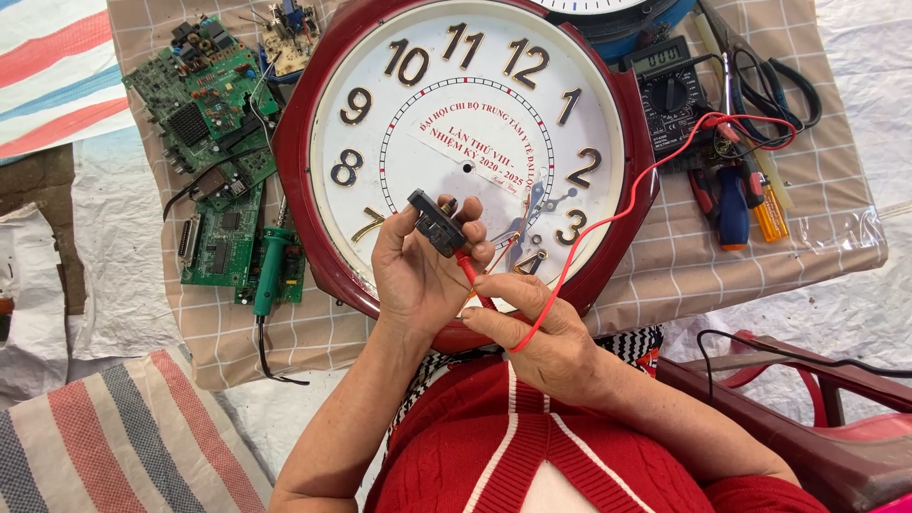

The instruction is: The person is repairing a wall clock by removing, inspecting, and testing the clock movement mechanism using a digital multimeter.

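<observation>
Centrally, the left hand is holding a small black clock module in a closed finger grip, above the near edge of the red-rimmed wall clock. The right hand is pinching a red probe, its tip touching the module. Its red lead is running far right to the multimeter. Circuit boards and a green soldering iron are lying left on the worktop.

Two bare forearms reach forward; the left hand is raised, palm up, fingers curled in a grip, while the right hand pinches just beside it
</observation>
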